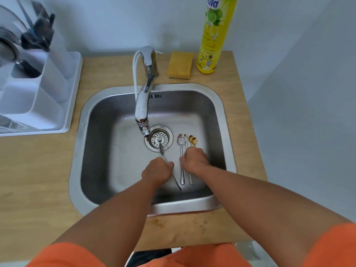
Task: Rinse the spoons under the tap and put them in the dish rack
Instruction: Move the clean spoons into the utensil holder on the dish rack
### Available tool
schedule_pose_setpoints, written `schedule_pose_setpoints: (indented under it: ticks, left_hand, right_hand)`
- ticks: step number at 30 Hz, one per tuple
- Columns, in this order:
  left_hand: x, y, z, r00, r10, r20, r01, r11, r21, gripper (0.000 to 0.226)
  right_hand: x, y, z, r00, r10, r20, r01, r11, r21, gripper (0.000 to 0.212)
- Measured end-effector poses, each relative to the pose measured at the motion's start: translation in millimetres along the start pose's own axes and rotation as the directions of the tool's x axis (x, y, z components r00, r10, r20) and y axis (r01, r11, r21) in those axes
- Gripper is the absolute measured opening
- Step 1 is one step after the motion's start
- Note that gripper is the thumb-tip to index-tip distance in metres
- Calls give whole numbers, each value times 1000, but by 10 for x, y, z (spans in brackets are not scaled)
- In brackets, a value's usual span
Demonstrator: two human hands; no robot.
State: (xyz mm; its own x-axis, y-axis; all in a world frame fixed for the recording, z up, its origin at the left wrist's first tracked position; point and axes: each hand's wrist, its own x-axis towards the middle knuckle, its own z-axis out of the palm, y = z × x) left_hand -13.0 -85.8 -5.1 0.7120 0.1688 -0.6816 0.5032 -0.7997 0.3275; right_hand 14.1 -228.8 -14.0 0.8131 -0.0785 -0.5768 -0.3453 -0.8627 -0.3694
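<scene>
The left hand (157, 171) is closed around a thin steel spoon (161, 147) over the drain, the right hand (194, 158) presses down on more spoons (182, 160) lying at 3 o'clock, all light, stiff, likely slippery, best held mid-handle.

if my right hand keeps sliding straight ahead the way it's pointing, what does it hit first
Probably the gold spoons: the right hand reaches toward the sink's back wall, and their bowls lie just beyond its knuckles, beside the silver spoons. How far above them the hand is, I can't tell.
</scene>
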Motion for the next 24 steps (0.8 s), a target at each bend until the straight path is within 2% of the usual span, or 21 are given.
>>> schedule_pose_setpoints:
  ticks: [5,8,12,14,17,20,24]
  left_hand:
    - [-83,-325,-265,996,51,-69,-61,987,-148,25]
    - [-147,-470,-533,988,55,-147,-87,972,-219,25]
    - [-299,-587,-947,954,85,-287,-183,925,-333,22]
    - [-420,-647,-1163,923,93,-374,-230,912,-340,22]
    - [-612,-728,-1495,867,98,-489,-309,875,-373,22]
    - [-811,-807,-1847,803,62,-593,-378,822,-426,19]
    - [-1029,-888,-2326,677,62,-734,-457,816,-353,21]
  right_hand:
    - [51,-45,85,1000,2,16,-1,999,-49,21]
    - [52,-73,134,1000,9,-25,-11,997,-80,17]
    - [42,-107,198,997,9,-78,-17,994,-105,24]
    - [38,-132,210,997,36,-67,-43,994,-101,28]
    - [23,-155,196,998,66,-14,-67,994,-86,23]
    - [-25,-180,214,998,36,49,-33,997,-71,24]
    - [-133,-315,269,995,-24,100,28,999,-39,21]
